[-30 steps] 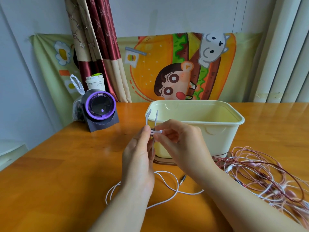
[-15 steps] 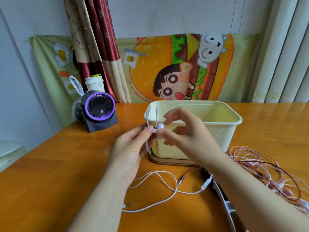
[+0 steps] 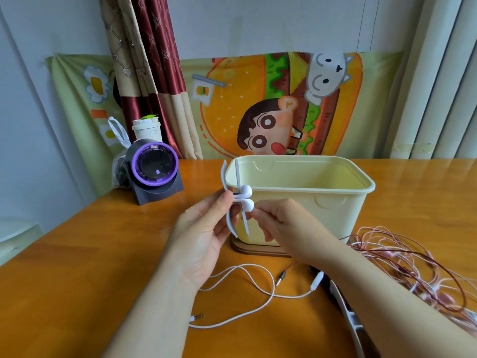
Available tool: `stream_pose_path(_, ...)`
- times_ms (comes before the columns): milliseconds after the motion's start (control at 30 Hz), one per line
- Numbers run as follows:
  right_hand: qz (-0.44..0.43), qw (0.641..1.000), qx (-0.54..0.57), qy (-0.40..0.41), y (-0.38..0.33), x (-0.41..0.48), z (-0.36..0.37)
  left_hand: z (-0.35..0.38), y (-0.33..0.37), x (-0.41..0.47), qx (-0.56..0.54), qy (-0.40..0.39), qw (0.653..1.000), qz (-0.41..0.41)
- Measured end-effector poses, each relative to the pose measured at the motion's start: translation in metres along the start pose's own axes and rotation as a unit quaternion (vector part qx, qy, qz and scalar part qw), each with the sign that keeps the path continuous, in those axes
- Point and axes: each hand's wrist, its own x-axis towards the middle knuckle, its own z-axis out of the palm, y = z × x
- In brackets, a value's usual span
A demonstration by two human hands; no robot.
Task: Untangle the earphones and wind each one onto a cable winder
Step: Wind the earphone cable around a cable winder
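Two white earbuds — blue-grey winder.

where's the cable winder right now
Head view, centre: the cable winder is held up between the left hand and right hand, before the cream tub.

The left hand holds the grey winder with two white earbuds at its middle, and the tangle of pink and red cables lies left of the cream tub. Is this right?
Not quite. In the head view the tangle of pink and red cables lies right of the cream tub, not left. The left hand does hold the grey winder with the white earbuds at its middle.
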Motion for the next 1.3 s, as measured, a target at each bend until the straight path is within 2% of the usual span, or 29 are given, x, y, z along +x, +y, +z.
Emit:
stream_pose_path(300,-0.001,0.986,-0.118,-0.118,-0.003,-0.003,0.019,-0.006,-0.002,0.003,0.022,0.077,0.997,0.004)
stream_pose_path(433,-0.033,0.979,-0.154,-0.126,-0.008,-0.004,0.016,-0.009,-0.003,0.005,0.004,0.122,0.992,-0.009)
stream_pose_path(633,-0.030,0.971,-0.177,-0.156,-0.013,-0.006,0.015,-0.004,-0.005,0.003,-0.040,0.117,0.990,-0.067)
stream_pose_path(800,-0.005,0.969,-0.178,-0.168,-0.017,-0.007,0.011,-0.008,-0.006,0.004,0.044,0.144,0.988,-0.031)
stream_pose_path(867,-0.024,0.972,-0.181,-0.149,-0.027,-0.008,-0.001,-0.008,-0.007,0.004,0.112,0.134,0.985,0.009)
stream_pose_path(967,-0.070,0.983,-0.165,-0.044,-0.039,-0.008,-0.025,-0.004,-0.009,0.001,0.183,0.104,0.976,0.048)
stream_pose_path(1100,-0.091,0.980,-0.162,0.071,-0.038,-0.008,-0.049,0.009,-0.011,-0.006,0.246,0.009,0.966,0.081)
stream_pose_path(1300,-0.102,0.977,-0.161,0.098,-0.028,-0.008,-0.063,0.009,-0.010,-0.007,0.291,-0.082,0.951,0.070)
